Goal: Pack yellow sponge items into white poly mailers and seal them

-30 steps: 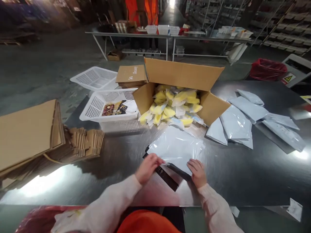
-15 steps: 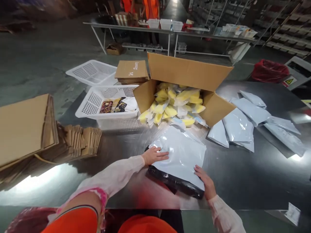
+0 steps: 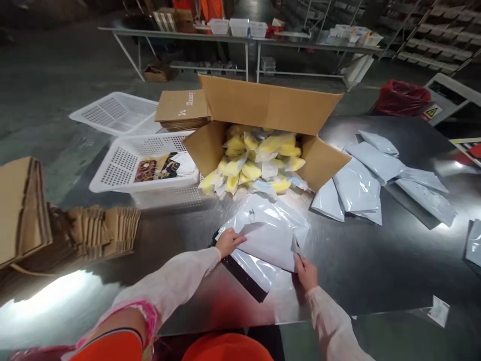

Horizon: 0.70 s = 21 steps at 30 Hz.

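A stack of glossy pale grey plastic mailing bags (image 3: 259,271) lies in front of me, its black inner edge showing along the lower left. The top mailing bag (image 3: 268,245) is partly raised and bent, with its near edge lifted off those below. My right hand (image 3: 306,273) is closed on the right corner of this bag, which curls up above the fingers. At its left edge, my left hand (image 3: 228,242) grips the same bag, fingers pointing right. Just beyond the stack, an open carton (image 3: 268,103) holds several yellow items in translucent wrapping (image 3: 251,170).
Filled grey mailers (image 3: 356,185) lie at right on the metal table (image 3: 345,271). A white basket (image 3: 112,170) with patterned pieces and flat cardboard (image 3: 182,105) stand left of the carton. Folded cardboard (image 3: 105,230) sits nearer left. Another table (image 3: 180,35) crosses the back.
Both hands lay on the mailer stack before; now they hold the top bag's edges, and its near edge has risen. The view has shifted slightly rightward.
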Each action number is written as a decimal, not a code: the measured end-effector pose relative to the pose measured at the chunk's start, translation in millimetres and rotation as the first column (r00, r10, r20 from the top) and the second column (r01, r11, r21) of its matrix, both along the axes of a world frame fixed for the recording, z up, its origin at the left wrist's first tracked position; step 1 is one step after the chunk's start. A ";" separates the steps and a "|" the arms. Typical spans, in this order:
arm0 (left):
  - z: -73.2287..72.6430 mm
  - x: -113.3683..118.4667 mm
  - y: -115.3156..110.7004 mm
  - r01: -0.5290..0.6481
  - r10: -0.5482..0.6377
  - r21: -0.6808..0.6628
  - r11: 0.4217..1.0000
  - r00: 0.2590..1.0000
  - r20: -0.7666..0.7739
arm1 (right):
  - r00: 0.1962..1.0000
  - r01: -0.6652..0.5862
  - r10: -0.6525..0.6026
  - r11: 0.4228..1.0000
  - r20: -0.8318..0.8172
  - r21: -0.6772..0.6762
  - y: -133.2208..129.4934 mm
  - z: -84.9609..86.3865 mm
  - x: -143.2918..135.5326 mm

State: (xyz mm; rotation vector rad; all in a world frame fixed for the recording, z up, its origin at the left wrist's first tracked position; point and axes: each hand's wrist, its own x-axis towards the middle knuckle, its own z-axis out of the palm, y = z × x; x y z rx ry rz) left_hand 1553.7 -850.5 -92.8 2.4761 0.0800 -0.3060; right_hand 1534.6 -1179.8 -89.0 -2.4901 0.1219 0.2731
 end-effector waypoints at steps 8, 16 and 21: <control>22.2 14.5 -25.9 -0.342 0.304 0.162 0.926 0.927 0.222 | 0.939 0.323 -0.282 0.921 0.196 -0.220 4.1 21.6 9.5; 24.5 54.2 -67.8 -0.408 0.403 -0.046 0.912 0.910 -0.096 | 0.798 0.519 -0.591 0.774 0.119 0.362 26.4 27.1 50.2; 37.7 54.2 -72.5 -0.389 0.417 -0.455 0.801 0.908 -0.040 | 0.695 0.530 -0.667 0.728 0.270 0.434 -0.7 58.6 43.5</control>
